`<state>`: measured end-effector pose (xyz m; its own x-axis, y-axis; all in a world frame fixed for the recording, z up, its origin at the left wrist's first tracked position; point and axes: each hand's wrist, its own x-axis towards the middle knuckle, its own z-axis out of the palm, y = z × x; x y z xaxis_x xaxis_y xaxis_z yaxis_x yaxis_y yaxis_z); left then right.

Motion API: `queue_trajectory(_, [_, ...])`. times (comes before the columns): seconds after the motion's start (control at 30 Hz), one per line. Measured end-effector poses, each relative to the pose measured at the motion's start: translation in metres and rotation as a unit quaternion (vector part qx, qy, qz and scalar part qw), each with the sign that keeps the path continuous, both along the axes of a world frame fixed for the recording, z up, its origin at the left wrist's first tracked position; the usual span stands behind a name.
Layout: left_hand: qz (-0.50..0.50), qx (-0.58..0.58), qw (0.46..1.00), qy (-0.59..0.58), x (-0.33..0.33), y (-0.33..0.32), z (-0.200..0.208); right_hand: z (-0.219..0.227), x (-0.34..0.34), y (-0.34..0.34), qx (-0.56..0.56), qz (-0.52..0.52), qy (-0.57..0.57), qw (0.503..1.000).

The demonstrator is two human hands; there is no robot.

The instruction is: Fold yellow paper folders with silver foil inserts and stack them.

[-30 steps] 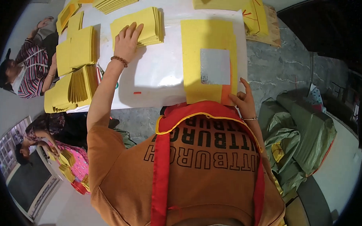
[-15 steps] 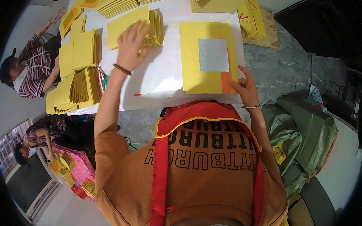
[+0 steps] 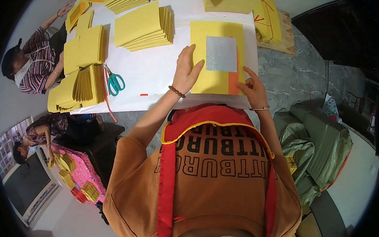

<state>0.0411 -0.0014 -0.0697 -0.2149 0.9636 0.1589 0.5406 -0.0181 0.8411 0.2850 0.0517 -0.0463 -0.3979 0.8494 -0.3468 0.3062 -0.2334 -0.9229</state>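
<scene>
In front of me lies yellow paper (image 3: 217, 29), with a silver square (image 3: 221, 55) on its upper middle and an orange strip (image 3: 233, 83) showing beside and below the square. Along the paper's left edge rests my left hand (image 3: 187, 70), its fingers stretched and thumb apart. My right hand (image 3: 254, 92) is at the lower right edge, thumb tip by the orange strip, forefinger extended and the other fingers curled. Nothing is gripped in either hand. Beyond my left hand stands a fanned stack of folded yellow paper (image 3: 138, 27).
Teal-handled scissors (image 3: 115, 83) and a red cord (image 3: 108, 101) lie beside more yellow stacks (image 3: 85, 50) on the white table (image 3: 145, 75). A red scrap (image 3: 144, 94) is near its front edge. Two people (image 3: 37, 67) work at the left. Green wrapped bundles (image 3: 318, 131) stand at right.
My left hand has left the folded stack and come right and nearer, to the paper's left edge. The paper's edges look more evenly lined up. My right hand has stayed at the right edge.
</scene>
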Motion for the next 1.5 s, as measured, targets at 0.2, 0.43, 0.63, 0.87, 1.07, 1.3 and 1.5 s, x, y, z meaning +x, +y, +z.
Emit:
queue_trajectory(0.2, [0.012, -0.008, 0.997, -0.070, 0.008, -0.003, -0.017, -0.002, 0.001, 0.001, 0.017, 0.013, -0.018, 1.000])
queue_trajectory(0.43, [0.025, -0.022, 0.996, -0.089, 0.009, -0.003, -0.021, 0.000, 0.008, 0.006, 0.061, 0.010, -0.121, 0.991])
queue_trajectory(0.63, [0.058, -0.083, 0.956, -0.275, 0.012, 0.004, -0.002, -0.011, 0.002, 0.018, 0.056, -0.059, -0.066, 0.995])
queue_trajectory(0.87, [0.075, -0.100, 0.946, -0.299, 0.013, 0.011, -0.005, -0.040, -0.034, 0.032, -0.049, -0.078, 0.109, 0.990])
queue_trajectory(1.07, [0.091, -0.088, 0.956, -0.266, 0.016, 0.013, -0.007, -0.028, -0.034, 0.031, -0.104, -0.022, 0.169, 0.980])
queue_trajectory(1.3, [0.102, -0.068, 0.967, -0.225, 0.009, 0.010, -0.010, -0.019, -0.028, 0.043, -0.080, -0.044, 0.114, 0.989])
queue_trajectory(1.5, [0.119, -0.056, 0.972, -0.194, 0.011, 0.011, -0.013, -0.012, -0.031, 0.050, 0.016, 0.051, 0.110, 0.992])
